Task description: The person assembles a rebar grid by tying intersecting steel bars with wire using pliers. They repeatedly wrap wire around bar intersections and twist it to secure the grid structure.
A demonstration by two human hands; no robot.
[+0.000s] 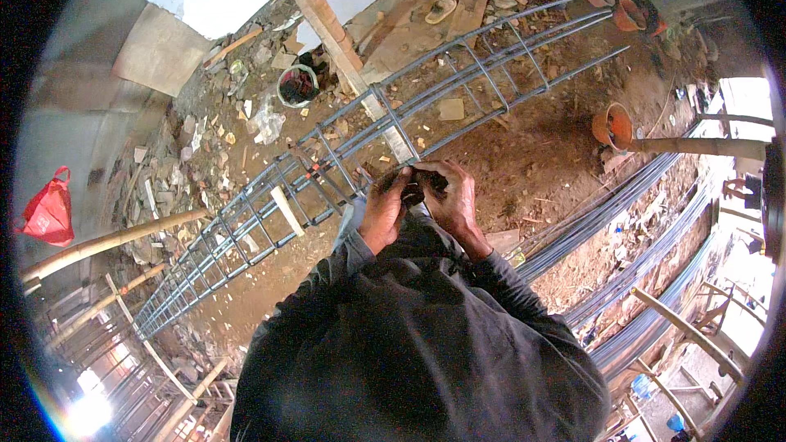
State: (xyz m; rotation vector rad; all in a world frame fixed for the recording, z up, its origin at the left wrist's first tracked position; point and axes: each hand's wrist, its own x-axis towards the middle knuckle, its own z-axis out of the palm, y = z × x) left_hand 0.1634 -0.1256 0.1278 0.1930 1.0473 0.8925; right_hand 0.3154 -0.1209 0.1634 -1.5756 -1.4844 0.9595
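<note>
A long rebar cage [282, 196] of steel bars and square ties stretches diagonally across in front of me, from the lower left to the upper right. At its near side, my left hand [383, 208] and my right hand [455, 203] are held close together in front of my body. The fingers of both are curled inward, with the fingertips nearly meeting. Something dark seems to lie between them, too shadowed to name. A wooden beam [385, 119] passes under the cage just beyond my hands, and a short pale wood strip [287, 211] lies against the cage to their left.
Bundles of long steel bars [606, 205] run along the right. An orange bucket [612, 127] stands at the right, and a pale bucket [297, 86] with dark contents beyond the cage. Bamboo poles [123, 239] cross at left, near a red plastic bag [49, 209]. Rubble [188, 127] litters the dirt.
</note>
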